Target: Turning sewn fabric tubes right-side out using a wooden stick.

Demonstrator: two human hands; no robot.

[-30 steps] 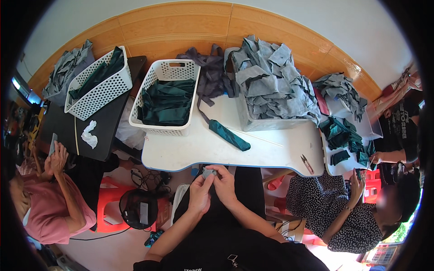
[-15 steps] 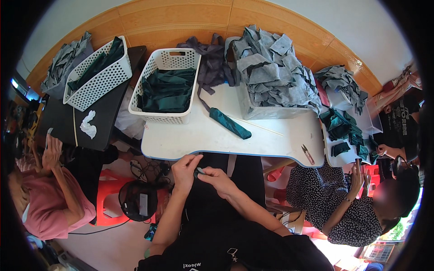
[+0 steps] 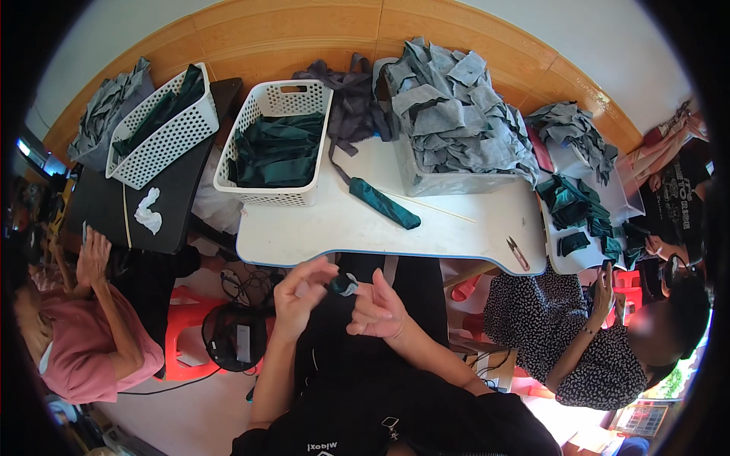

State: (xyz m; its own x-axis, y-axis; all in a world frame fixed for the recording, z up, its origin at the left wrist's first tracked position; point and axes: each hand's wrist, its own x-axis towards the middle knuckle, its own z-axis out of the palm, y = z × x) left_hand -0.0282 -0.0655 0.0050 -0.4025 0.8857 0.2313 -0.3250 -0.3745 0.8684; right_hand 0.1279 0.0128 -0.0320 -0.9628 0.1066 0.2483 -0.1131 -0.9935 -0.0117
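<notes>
A small dark green fabric piece with a pale grey underside (image 3: pixel 344 285) sits at the fingertips of my right hand (image 3: pixel 380 310), above my lap. The right thumb is raised and the other fingers curl in; whether a fingertip is inside the fabric I cannot tell. Just left of the fabric is my left hand (image 3: pixel 299 298), fingers apart and slightly blurred, seemingly off the piece. On the white table (image 3: pixel 304 235) beyond lies a slim dark green fabric tube (image 3: pixel 384 204) with a dark strap at its far end, beside a thin pale stick (image 3: pixel 433 208).
A white perforated basket (image 3: pixel 224 171) of green fabric and a clear bin (image 3: pixel 449 185) heaped with grey pieces stand at the back. Thread snips (image 3: pixel 518 254) lie at the table's right. Co-workers sit on both sides, one in a pink top (image 3: pixel 106 334), one in a patterned dress (image 3: pixel 525 327).
My hands have moved apart from their shared pinch. The left fingers have opened away from the fabric, and the right thumb has lifted. The fabric piece now shows more fully between the hands.
</notes>
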